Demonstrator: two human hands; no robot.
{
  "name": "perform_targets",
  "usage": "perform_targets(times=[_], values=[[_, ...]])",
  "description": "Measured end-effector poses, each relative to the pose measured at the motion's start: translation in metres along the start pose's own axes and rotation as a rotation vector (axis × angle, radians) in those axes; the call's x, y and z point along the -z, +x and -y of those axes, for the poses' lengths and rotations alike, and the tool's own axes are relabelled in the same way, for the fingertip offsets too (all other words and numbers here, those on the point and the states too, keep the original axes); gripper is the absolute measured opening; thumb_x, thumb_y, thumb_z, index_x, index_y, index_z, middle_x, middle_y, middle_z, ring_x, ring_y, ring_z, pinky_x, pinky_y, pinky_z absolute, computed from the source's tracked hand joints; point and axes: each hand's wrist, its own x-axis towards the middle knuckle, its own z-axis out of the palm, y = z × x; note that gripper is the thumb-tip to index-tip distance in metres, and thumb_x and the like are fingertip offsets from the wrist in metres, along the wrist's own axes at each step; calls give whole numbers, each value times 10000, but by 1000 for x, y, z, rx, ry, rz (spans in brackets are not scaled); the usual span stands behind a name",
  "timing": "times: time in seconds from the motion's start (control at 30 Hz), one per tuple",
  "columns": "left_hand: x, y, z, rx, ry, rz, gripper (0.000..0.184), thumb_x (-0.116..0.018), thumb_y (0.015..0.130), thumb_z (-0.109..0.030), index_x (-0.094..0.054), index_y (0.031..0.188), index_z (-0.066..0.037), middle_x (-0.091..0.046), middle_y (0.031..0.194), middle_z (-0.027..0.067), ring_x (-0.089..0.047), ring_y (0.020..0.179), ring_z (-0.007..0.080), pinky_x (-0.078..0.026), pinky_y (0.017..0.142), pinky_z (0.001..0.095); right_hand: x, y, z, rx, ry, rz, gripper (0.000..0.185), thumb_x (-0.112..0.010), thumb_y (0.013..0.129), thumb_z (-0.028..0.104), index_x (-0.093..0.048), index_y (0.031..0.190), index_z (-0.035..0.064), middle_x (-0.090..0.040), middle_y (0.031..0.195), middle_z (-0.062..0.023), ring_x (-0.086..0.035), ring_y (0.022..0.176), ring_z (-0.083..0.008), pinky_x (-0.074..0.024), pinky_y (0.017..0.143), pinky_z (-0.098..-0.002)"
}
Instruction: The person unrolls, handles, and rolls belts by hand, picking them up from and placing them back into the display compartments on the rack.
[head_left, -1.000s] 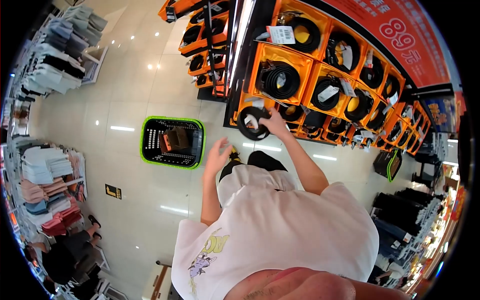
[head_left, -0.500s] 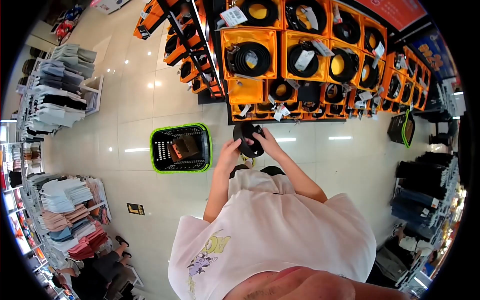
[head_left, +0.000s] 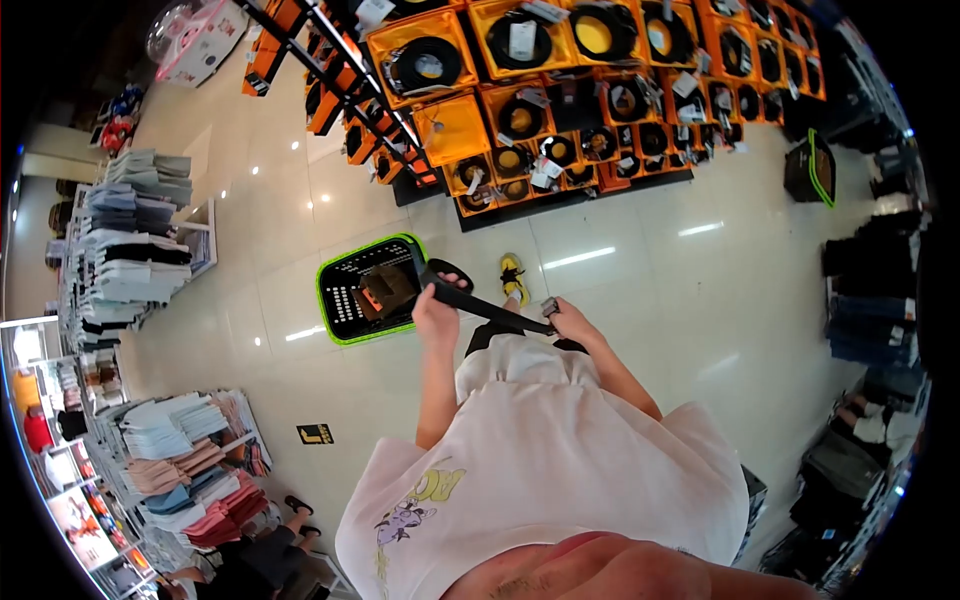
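Note:
A black belt is stretched between my two hands in front of my waist. My left hand is closed round its coiled part, and a loop shows just beyond my fingers. My right hand grips the other end, beside a metallic buckle. Left of my left hand, on the floor, stands a black shopping basket with a green rim. Inside it lies a brown item with an orange patch, whose kind I cannot make out.
A display rack of orange boxes holding coiled belts stands ahead. Folded clothes and hanging clothes line the left side. A second basket is at the far right. Another person is at the lower left.
The belt was a compact coil between both hands; now it is partly unrolled. My right hand has moved right and down with the buckle end, my left slightly left. The view has turned.

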Motion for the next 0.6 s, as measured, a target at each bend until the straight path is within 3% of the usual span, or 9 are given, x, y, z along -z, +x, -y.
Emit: perform_targets(times=[0.17, 0.33, 0.37, 0.4, 0.47, 0.53, 0.6], values=[[-9, -7, -31, -42, -62, 27, 266, -543, 931, -198, -538, 1111, -2, -608, 1018, 127, -550, 1002, 307, -424, 963, 418, 37, -27, -123, -132, 36, -307, 339, -417, 805, 109, -543, 1100, -3, -623, 711, -182, -582, 488, -268, -450, 461, -399], [-27, -24, -44, -117, -86, 116, 222, -529, 956, -199, -551, 1068, -10, -594, 938, 104, -544, 928, 286, -437, 908, 396, 70, -75, -219, -320, 54, -513, 299, -470, 879, 215, -549, 1019, -37, -643, 709, -200, -627, 518, -268, -474, 456, -400], [-30, -29, -42, -96, -60, 153, 218, -532, 956, -206, -551, 1055, -13, -590, 925, 104, -545, 920, 286, -437, 904, 394, 70, -80, -227, -358, 53, -516, 307, -487, 884, 230, -554, 1008, -42, -647, 708, -200, -630, 514, -269, -475, 449, -398], [-33, -36, -38, -77, -34, 185, 216, -535, 957, -214, -551, 1042, -16, -587, 911, 103, -546, 912, 285, -436, 900, 391, 66, -88, -226, -362, -29, -561, 336, -515, 873, 251, -564, 1010, -51, -661, 765, -236, -664, 625, -330, -516, 555, -444], [-43, -53, -22, -7, -27, 198, 216, -531, 958, -230, -551, 1026, -27, -565, 843, 87, -543, 862, 281, -431, 876, 408, 51, -90, -212, -292, -217, -630, 414, -561, 846, 312, -585, 1022, -61, -662, 934, -299, -635, 966, -431, -496, 840, -500], [-62, -77, -1, 53, 39, 240, 234, -558, 936, -250, -543, 1018, -31, -555, 794, 76, -535, 819, 273, -426, 854, 420, 28, -66, -200, -83, -420, -701, 405, -606, 785, 273, -619, 1048, -34, -672, 972, -275, -650, 913, -408, -513, 817, -437], [-72, -101, 25, 158, 59, 243, 255, -569, 931, -263, -540, 1014, -24, -549, 775, 75, -535, 817, 275, -429, 851, 414, 9, -53, -143, -32, -109, -369, 346, -624, 807, 258, -643, 1039, 2, -690, 981, -206, -664, 908, -317, -514, 805, -385]])
